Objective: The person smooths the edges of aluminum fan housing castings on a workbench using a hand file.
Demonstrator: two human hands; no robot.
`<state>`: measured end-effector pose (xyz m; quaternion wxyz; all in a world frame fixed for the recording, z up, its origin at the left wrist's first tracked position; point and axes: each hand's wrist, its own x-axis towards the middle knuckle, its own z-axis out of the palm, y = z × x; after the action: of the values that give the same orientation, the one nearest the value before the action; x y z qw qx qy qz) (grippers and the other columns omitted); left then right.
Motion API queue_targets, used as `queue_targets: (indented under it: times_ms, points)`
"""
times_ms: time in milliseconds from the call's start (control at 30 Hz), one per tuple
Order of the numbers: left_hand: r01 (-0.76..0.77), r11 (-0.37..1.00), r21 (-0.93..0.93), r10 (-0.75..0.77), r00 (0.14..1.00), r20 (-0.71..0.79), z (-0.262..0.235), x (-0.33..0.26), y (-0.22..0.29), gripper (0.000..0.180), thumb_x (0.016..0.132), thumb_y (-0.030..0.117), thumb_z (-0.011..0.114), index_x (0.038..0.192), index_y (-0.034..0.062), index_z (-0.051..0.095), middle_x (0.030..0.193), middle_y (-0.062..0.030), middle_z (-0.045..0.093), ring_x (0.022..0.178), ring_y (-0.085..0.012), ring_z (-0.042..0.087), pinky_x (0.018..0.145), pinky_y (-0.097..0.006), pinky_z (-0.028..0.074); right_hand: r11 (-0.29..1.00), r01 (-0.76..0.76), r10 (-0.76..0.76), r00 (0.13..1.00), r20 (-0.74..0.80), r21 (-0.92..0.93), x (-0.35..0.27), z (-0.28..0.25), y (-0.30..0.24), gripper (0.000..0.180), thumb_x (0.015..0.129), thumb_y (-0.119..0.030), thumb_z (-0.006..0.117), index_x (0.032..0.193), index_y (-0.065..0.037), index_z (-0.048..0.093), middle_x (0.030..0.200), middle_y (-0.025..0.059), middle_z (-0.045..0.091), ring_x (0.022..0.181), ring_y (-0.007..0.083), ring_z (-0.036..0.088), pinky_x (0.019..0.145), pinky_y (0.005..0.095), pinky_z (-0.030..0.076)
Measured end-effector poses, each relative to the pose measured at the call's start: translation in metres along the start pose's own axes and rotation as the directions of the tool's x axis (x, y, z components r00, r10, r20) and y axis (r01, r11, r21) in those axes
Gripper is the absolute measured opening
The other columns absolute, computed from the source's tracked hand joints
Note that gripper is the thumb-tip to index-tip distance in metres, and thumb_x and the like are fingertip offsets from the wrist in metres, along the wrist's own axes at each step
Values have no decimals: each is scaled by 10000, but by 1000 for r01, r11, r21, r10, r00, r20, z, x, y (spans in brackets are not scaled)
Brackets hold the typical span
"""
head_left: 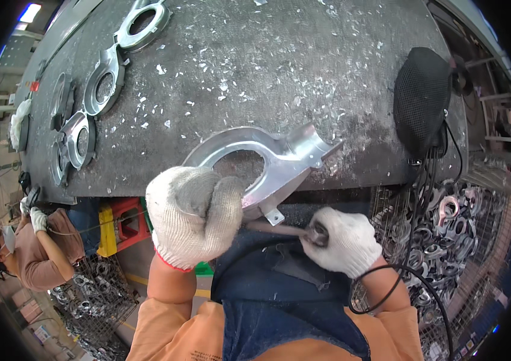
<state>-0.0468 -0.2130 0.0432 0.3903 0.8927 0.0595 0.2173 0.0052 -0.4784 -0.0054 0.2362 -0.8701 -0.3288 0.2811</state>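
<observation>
A silvery metal casting (285, 171), a broad ring with a flared spout, rests partly on the front edge of the workbench. My left hand (195, 210), in a white knitted glove with grey-stained fingers, is closed round the ring's near left side. The spout points away to the right. Below the casting, my right hand (341, 240), also gloved, grips a file (276, 228), a long flat bar. The file's blade lies just under the casting's near tab, pointing left. Whether the blade touches the metal I cannot tell.
Several similar castings (104, 84) lie along the left of the scrap-strewn workbench (267, 78). A black mesh bag (422, 102) with cables sits at the right. Wire baskets of metal parts (442, 240) stand right and lower left. Another person (45, 246) works at far left.
</observation>
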Motion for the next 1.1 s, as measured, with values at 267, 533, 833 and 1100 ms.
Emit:
queue_targets:
  times_ms: [267,533,833,1100]
  points:
    - [44,999,-23,-43,999,19,0,5,2,219,850,53,776,666,31,658,569,-138,528,468,-329,539,491,-408,428,991,-38,60,982,-178,126,-4,-2,-1,296,797,-278,913,923,-124,694,807,82,760,719,332,780,665,415,634]
    - [3,1000,28,-7,989,147,-17,26,3,158,896,114,761,760,34,756,613,-155,626,527,-349,646,516,-403,493,998,-45,60,946,-319,54,3,-17,-4,256,754,-229,912,905,-121,735,840,99,759,764,333,778,703,415,639]
    - [-200,966,166,94,864,495,-20,63,9,178,917,189,744,834,52,822,658,-173,648,543,-338,641,522,-386,493,981,-10,-49,954,-296,-196,18,-32,-5,235,757,-209,866,909,-109,717,870,114,752,800,346,765,707,436,621]
    - [4,990,142,-65,902,427,-29,61,0,152,911,258,812,888,108,814,715,-127,711,631,-355,708,567,-425,520,987,-160,159,956,-248,17,19,-24,-19,277,799,-252,860,962,-81,714,855,152,763,800,376,785,710,470,635]
